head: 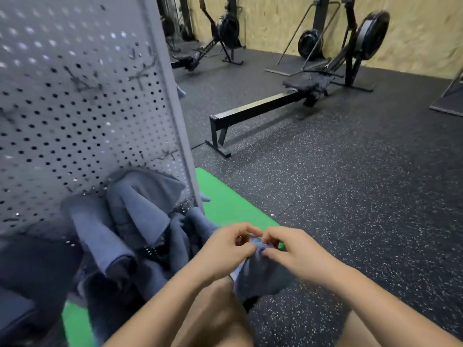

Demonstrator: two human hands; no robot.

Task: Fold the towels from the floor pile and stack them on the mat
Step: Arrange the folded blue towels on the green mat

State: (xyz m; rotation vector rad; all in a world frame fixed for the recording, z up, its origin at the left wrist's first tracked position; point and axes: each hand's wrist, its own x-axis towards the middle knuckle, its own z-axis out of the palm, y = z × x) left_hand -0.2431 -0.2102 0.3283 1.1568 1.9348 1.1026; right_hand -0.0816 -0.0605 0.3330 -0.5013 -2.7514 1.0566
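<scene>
A grey-blue towel (260, 274) hangs in front of me, over my knee. My left hand (225, 249) and my right hand (290, 249) pinch its top edge close together, fingers curled. A heap of rumpled grey-blue towels (140, 216) lies to the left, against a perforated panel. The green mat (225, 196) lies on the floor behind my hands; another green patch of the mat (75, 324) shows at the lower left. No folded towel shows on the mat.
A grey perforated metal panel (82, 108) stands upright at the left, right behind the heap. A black rowing machine (295, 98) sits on the speckled rubber floor (363, 196) further back, with more gym machines along the plywood wall. My bare knee (218, 311) is below my hands.
</scene>
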